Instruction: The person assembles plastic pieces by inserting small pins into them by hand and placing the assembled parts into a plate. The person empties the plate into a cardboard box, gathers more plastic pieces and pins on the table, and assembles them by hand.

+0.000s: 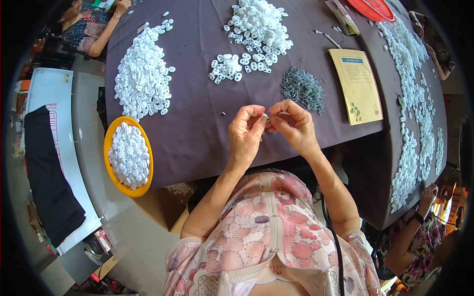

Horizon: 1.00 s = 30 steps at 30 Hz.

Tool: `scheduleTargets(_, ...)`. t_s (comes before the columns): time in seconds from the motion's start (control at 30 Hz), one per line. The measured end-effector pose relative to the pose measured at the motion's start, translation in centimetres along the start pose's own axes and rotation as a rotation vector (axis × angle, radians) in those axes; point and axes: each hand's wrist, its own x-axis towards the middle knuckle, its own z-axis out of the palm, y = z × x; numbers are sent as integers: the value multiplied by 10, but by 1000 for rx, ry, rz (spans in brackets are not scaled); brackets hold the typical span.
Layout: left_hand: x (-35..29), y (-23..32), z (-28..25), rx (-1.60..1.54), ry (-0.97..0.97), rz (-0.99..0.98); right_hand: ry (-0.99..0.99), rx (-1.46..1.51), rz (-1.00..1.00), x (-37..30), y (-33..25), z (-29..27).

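Observation:
My left hand [246, 132] and my right hand [296, 129] meet over the near edge of the cloth-covered table, fingertips touching. Pinched in my left fingers is a small white plastic piece [265, 116], mostly covered. My right thumb and forefinger press together right beside it; whatever they grip is too small and hidden to name. Beyond my right hand lies a heap of tiny grey springs [303, 89]. Ahead of my hands, a small cluster of white oval pieces with holes [226, 68] sits in front of a bigger white heap [259, 24].
At left are another white heap [143, 74] and a yellow basin [149, 173] full of white pieces at the table edge. A tan book [363, 98] lies right, near a red basket [370, 9]. White pieces [410, 89] cover the right-hand table, where other people sit.

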Motion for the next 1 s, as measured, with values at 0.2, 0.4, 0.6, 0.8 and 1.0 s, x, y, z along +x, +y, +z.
scheduleTargets(0.2, 1, -6, -7, -73, -51, -14, 32, 108, 51, 0, -2, 0)
scheduleTargets(0.4, -1, 2, -6, 88, -115, 102, 56, 156, 57, 0, -3, -2)
scheduleTargets(0.6, -1, 1, -9, 10, -58, 15, 19, 161, 127, -1, -11, -1)
scheduleTargets(0.8, -1, 3, -13, 37, -67, 12, 4, 10, 10, -1, -11, 4)
scheduleTargets(1.0, -1, 4, -15, 106, -91, -6, -49, -66, 16, 1, -13, 2)
